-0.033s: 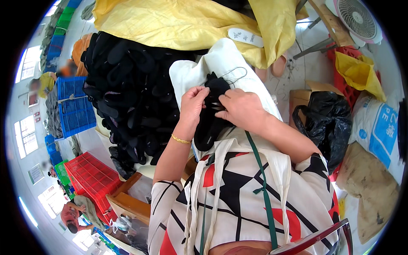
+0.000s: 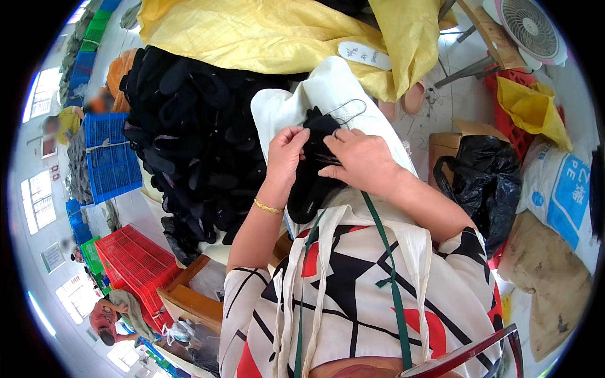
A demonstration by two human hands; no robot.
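A black fabric shoe [image 2: 305, 194] lies lengthwise over my lap, its toe end towards me and its upper end bunched on a white cloth [image 2: 334, 79]. My left hand [image 2: 287, 150] pinches the left edge of the shoe's opening between thumb and fingertips. From the other side, my right hand [image 2: 362, 160] has its bent fingers on the shoe's upper, thumb a little apart from them. Whether a small thing such as a needle sits in either grip is too fine to make out. Just beyond the shoe, a thin dark wire or cord loop [image 2: 354, 108] rests on the white cloth.
To the left rises a big heap of black shoes [image 2: 189, 138]. Beyond it spreads yellow sheeting [image 2: 252, 38] with a white insole [image 2: 364, 55] on top. A black plastic bag [image 2: 482, 170] stands right, red crates [image 2: 135, 268] lower left. A fan [image 2: 529, 28] sits far right.
My right hand has shifted very slightly, its fingers moving a little over the shoe. The green cord's left strand now shows higher on my chest. My left hand keeps its place.
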